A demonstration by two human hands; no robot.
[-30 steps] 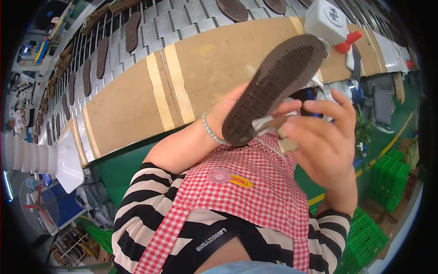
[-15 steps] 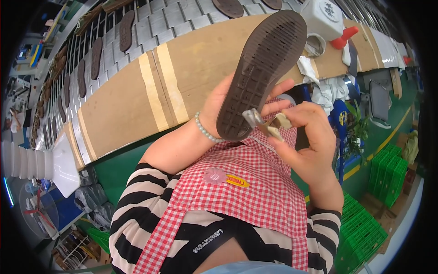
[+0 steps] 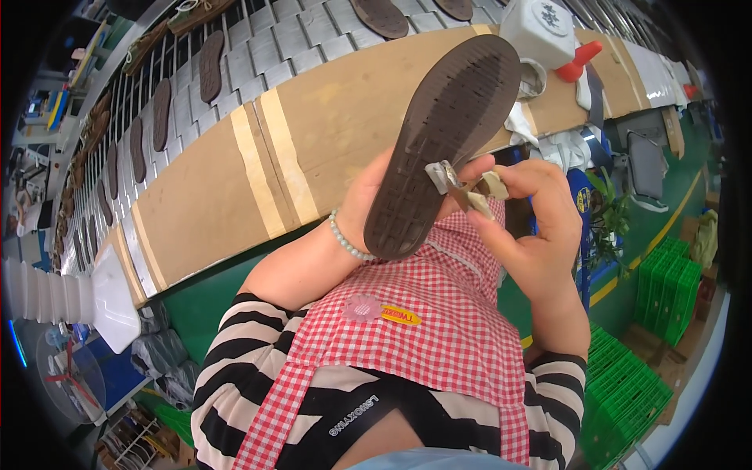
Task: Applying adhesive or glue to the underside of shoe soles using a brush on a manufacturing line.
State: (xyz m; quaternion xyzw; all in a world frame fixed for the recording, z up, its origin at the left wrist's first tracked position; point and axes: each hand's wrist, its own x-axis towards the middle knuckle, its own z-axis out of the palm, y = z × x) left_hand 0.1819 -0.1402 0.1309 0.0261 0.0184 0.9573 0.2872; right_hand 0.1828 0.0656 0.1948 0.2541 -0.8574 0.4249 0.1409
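Observation:
My left hand (image 3: 363,193) supports a dark brown shoe sole (image 3: 446,141) from behind, fingers round its far side. The sole is tilted up, with its grid-patterned inner face toward me. In my right hand (image 3: 544,215), thumb and fingers pinch a small tong-like tool (image 3: 482,192) with cream-wrapped ends. Its pale, wet-looking tip (image 3: 440,177) lies against the middle of the sole near the right edge. What exactly the tip is made of I cannot make out. The sole's lower half looks dark and glossy.
Beyond the cardboard-covered ledge (image 3: 184,184), more soles (image 3: 211,66) lie on a slatted metal conveyor (image 3: 270,59). A white container (image 3: 540,35), a red nozzle-like piece (image 3: 578,63) and a small cup (image 3: 533,79) stand at the ledge's right. Green crates (image 3: 623,384) sit at the lower right.
The tool's tip has moved up along the sole, from the lower part to the middle. The sole has shifted slightly down and left, and its lower grid looks wetter.

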